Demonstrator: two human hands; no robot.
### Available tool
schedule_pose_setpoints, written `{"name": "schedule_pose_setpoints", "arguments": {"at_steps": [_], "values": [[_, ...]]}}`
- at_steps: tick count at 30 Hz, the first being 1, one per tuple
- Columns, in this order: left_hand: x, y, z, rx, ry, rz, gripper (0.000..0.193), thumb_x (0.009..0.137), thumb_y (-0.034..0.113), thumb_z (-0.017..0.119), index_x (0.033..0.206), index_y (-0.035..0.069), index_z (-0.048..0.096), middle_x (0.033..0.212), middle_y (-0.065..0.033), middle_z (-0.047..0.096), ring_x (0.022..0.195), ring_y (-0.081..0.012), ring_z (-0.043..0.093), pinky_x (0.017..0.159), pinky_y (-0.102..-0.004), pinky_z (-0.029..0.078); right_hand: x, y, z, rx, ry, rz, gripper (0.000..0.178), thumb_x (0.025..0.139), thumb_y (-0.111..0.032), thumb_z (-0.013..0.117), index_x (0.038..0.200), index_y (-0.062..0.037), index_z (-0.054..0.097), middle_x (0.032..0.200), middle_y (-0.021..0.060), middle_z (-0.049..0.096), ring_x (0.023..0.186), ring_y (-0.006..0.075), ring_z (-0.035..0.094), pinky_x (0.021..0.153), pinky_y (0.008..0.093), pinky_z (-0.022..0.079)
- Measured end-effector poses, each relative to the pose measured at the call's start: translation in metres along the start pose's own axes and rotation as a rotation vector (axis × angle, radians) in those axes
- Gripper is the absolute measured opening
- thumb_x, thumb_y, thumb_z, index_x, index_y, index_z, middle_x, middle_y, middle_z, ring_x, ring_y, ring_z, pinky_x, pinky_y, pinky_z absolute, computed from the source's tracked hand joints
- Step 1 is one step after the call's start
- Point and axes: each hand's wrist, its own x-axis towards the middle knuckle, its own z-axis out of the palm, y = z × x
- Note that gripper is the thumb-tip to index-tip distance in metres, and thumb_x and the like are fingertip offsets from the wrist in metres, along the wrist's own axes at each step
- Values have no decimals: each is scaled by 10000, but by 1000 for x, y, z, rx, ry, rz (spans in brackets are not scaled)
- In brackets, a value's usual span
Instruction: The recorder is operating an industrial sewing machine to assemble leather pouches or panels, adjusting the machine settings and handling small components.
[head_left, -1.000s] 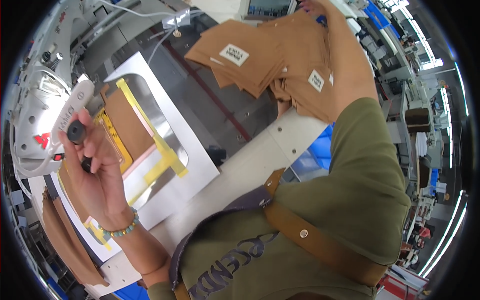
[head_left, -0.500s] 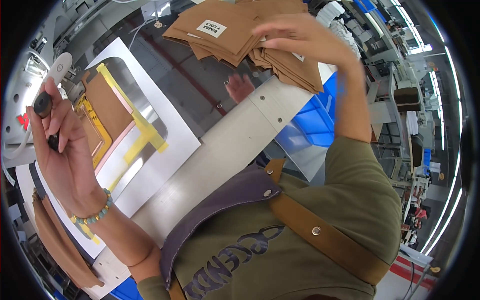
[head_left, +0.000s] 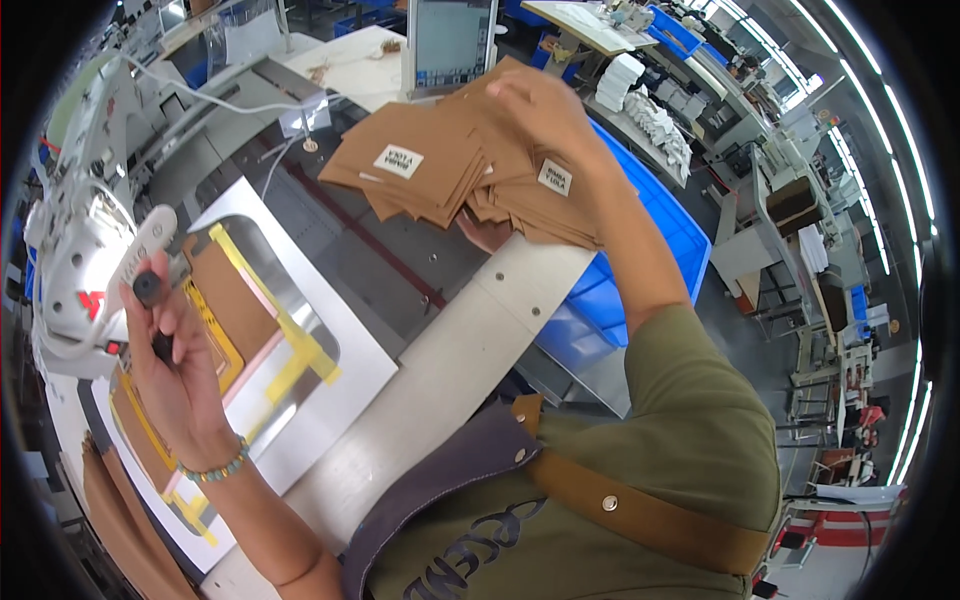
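My left hand (head_left: 185,375) is raised over the left side of the table, fingers wrapped round a black-handled tool (head_left: 148,289); the tool's working end cannot be made out. Beyond it stands a white sewing machine head (head_left: 95,285). Under that hand lies a white template frame (head_left: 350,350) with yellow tape and brown flat pieces (head_left: 230,285) set in it. My right hand (head_left: 545,112), slightly blurred, reaches over the far part of stacked brown pieces (head_left: 440,140), fingers bent and apart. Nothing shows in it. White labels (head_left: 555,177) lie on the stacks.
A blue bin (head_left: 665,240) stands beside the table at the right, below the stacks. More brown pieces (head_left: 120,510) hang at the lower left. A screen (head_left: 452,45) stands at the back. The glossy dark tabletop (head_left: 380,235) mirrors a hand.
The view has shifted, so more of the room behind shows. My right hand has moved over the stacks toward their far side. My left hand keeps its grip on the tool.
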Motion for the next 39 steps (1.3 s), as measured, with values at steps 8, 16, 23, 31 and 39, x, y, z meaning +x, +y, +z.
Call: {"name": "schedule_pose_setpoints", "arguments": {"at_steps": [8, 16, 23, 31, 39], "values": [[-3, -8, 1, 66, 143, 8, 435, 1130, 260, 444, 1360, -105, 497, 1166, -127, 635, 703, -47, 407, 502, -150, 355, 139, 184, 60, -314, -143, 227, 339, 927, -296, 612, 1018, -17, 783, 1160, 197, 735, 1067, 373, 694, 902, 460, 534], [-6, -7, -7, 96, 181, 21, 447, 1128, 281, 445, 1358, -99, 502, 1157, -150, 646, 681, -46, 415, 483, -147, 362, 145, 210, 65, 1022, 25, 971, 211, 967, -116, 647, 1101, 44, 675, 737, 65, 550, 523, 142, 438, 467, 257, 360], [-6, -5, -11, 26, 116, 5, 445, 1128, 278, 444, 1375, -90, 495, 1205, -171, 635, 686, -53, 427, 487, -150, 374, 183, 199, 10, 1611, 171, 1232, 244, 1009, -150, 569, 1171, 26, 617, 719, 51, 566, 553, 165, 471, 517, 273, 418], [-9, -2, -4, 54, 108, 10, 442, 1134, 259, 425, 1397, -93, 470, 1195, -177, 625, 704, -61, 426, 506, -159, 391, 231, 110, -31, 1739, 304, 1110, 415, 1022, -430, 501, 1245, -94, 600, 1293, 164, 580, 1173, 381, 545, 951, 597, 494], [-5, 0, -10, -35, 28, -36, 438, 1121, 219, 462, 1394, -124, 452, 1259, -184, 622, 723, -63, 422, 523, -161, 395, 235, 91, -51, 1610, 269, 1049, 522, 952, -505, 615, 1246, -77, 563, 1173, 154, 579, 819, 261, 637, 696, 496, 583]]}}
